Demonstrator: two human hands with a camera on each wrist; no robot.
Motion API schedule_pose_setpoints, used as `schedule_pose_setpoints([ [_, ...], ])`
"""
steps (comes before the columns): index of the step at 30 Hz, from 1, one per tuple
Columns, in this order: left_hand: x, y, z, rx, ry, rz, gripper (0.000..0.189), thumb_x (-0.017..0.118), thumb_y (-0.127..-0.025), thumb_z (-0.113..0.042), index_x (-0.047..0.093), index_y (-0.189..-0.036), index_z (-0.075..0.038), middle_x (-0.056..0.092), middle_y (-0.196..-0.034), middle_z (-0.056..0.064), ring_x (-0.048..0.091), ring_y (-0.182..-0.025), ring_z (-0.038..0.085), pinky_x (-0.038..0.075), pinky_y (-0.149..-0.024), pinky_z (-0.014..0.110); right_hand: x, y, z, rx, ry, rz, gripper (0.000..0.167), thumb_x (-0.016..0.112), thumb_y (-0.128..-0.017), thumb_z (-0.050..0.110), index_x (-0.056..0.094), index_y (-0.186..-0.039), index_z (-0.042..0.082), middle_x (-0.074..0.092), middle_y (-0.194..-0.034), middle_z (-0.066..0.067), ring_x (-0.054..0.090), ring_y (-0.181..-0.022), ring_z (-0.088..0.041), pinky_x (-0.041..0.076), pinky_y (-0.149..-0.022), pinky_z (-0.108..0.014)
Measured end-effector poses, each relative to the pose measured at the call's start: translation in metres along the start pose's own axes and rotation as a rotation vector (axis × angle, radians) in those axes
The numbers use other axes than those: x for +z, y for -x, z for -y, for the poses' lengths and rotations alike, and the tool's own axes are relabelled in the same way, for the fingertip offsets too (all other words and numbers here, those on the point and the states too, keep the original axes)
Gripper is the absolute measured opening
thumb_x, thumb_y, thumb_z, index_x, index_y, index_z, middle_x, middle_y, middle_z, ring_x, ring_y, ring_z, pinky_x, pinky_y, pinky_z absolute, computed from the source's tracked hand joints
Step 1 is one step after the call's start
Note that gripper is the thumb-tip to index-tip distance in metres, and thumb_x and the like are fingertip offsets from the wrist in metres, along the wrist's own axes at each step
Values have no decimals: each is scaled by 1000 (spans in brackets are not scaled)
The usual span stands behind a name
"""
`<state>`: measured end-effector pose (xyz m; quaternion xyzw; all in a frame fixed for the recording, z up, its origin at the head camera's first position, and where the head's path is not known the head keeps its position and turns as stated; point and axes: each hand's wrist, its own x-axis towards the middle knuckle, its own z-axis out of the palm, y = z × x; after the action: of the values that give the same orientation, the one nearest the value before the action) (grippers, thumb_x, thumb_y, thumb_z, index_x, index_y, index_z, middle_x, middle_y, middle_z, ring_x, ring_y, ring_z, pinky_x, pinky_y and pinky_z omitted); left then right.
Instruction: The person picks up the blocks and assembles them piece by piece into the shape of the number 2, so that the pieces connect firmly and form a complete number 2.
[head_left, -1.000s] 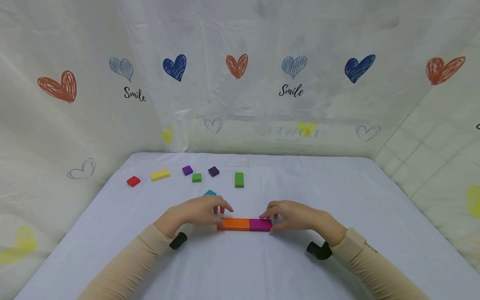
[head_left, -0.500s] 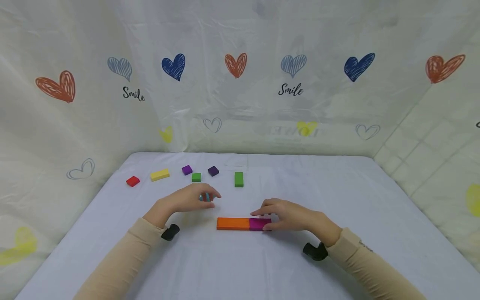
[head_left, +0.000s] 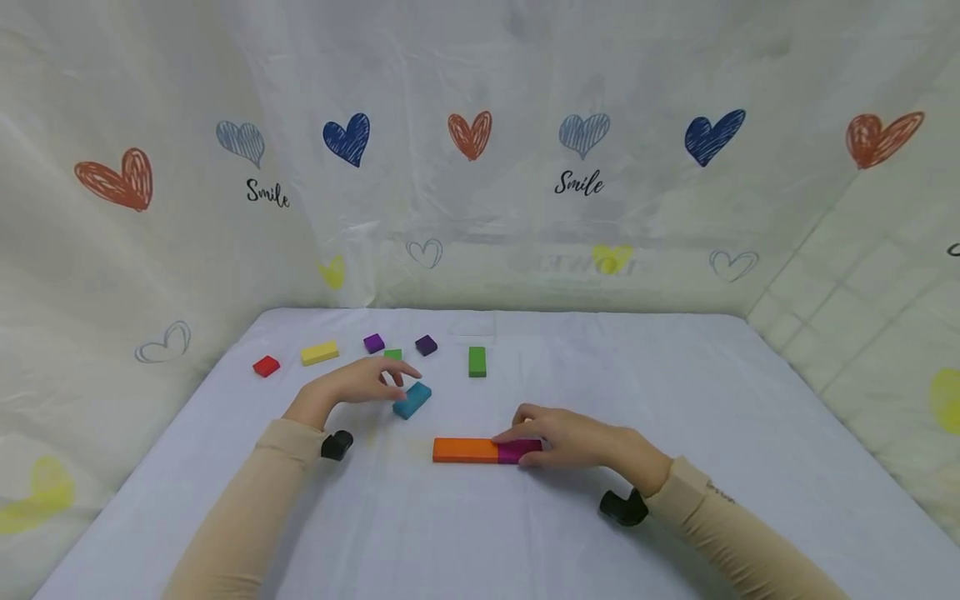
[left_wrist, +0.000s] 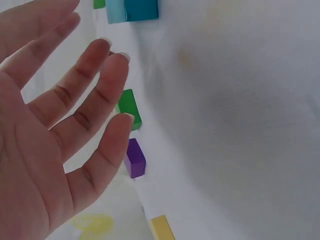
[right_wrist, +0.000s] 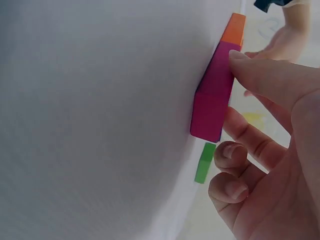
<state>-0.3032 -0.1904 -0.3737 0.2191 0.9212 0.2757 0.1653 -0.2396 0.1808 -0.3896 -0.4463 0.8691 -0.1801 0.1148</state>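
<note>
The right hand (head_left: 573,437) pinches the magenta block (head_left: 513,452), thumb on the near side, fingers on the far side. The magenta block lies on the white tablecloth (head_left: 637,367), its left end aligned with and touching the orange block (head_left: 465,451). The left hand (head_left: 360,382) is at the left end of the teal block (head_left: 414,402), fingers spread; thumb contact cannot be determined. The teal block lies diagonally, farther and left of the orange block. Behind the teal block, the long green block (head_left: 477,362) lies to the right, the yellow block (head_left: 320,353) to the left.
</note>
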Motion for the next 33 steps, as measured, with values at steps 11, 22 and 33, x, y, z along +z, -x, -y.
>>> schedule_pose_setpoints([
  [11,-4,-12,11,-84,110,130,55,77,-90,-14,62,-143,-18,63,-123,8,53,-116,28,52,-91,43,4,-2,3,-7,-25,-6,39,74,-96,20,70,-135,23,54,-116,4,53,-86,-8,49,-77,-22],
  [22,-6,-17,10,-83,122,173,65,79,-85,-4,59,-146,-15,61,-118,7,53,-98,23,46,-74,29,0,-1,4,1,-11,5,36,71,-98,17,71,-134,24,55,-114,5,53,-84,-7,49,-76,-22],
  [33,-3,-21,11,-54,113,161,61,78,-86,0,59,-142,-14,60,-117,7,54,-107,26,50,-83,32,-1,0,2,19,0,11,36,71,-98,16,71,-134,24,56,-113,5,53,-85,-8,49,-76,-23],
])
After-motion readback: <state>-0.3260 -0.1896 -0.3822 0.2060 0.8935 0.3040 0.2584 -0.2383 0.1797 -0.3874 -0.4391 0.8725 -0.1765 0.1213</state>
